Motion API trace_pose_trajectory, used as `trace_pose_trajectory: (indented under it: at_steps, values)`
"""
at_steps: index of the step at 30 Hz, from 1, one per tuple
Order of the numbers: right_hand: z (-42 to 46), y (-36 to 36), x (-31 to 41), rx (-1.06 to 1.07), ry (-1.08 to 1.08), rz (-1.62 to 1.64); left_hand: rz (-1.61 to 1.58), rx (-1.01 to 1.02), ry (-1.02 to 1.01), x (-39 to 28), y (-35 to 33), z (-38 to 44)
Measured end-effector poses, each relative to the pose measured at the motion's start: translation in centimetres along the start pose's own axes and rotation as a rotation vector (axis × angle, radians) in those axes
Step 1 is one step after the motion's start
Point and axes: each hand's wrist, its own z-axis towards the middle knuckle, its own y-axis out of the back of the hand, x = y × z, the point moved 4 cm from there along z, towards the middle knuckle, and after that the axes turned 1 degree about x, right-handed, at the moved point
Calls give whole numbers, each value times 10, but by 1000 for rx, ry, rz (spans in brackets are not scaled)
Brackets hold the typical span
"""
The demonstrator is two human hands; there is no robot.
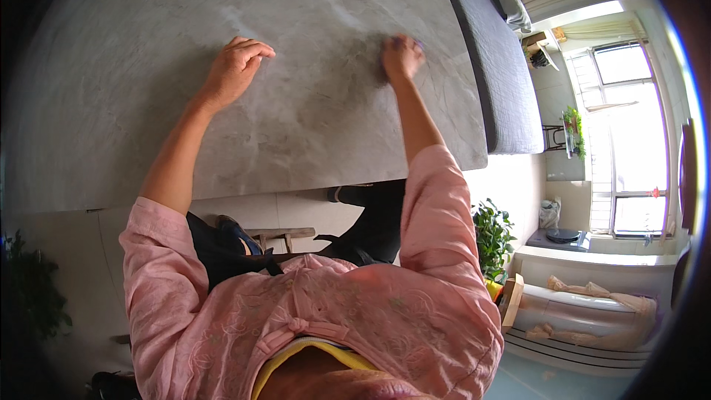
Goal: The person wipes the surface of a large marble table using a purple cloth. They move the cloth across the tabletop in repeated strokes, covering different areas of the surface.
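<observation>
Ahead of me spreads a large grey marble-patterned tabletop (311, 122). My left hand (236, 69) is over its middle left, fingers bent together and pointing right; nothing shows in them. Further right, my right hand (404, 58) is low over the tabletop, its fingers curled down and blurred. Small purplish patches show at its fingers, but whether these belong to a held thing is unclear. Dark shadow lies on the surface around this hand. The palms and the undersides of both hands are hidden.
A grey padded sofa (500, 78) runs along the table's right end. Below the near edge are a wooden stool (283, 232) and my legs. A leafy potted plant (491, 239) stands at the right, near a window (627, 139). Another plant (33, 283) is at the left.
</observation>
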Motion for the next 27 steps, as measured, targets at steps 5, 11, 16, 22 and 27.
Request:
trace_pose_trajectory:
  at_steps: [5, 11, 16, 22, 27]
  values:
    - [-33, -18, 171, -60, 760, 393, -111, -118, 40, -4, -1, 2]
    - [-51, -3, 215, 116, 923, 593, -154, -135, 51, 5, 2, -3]
    - [9, -17, 136, 65, 733, 449, -156, -75, 72, 6, 0, -3]
    - [40, 8, -71, 38, 137, 104, -164, -89, 99, 4, -5, -2]
    - [-6, 28, -108, -77, 63, 234, -167, -79, 96, 10, -4, -2]
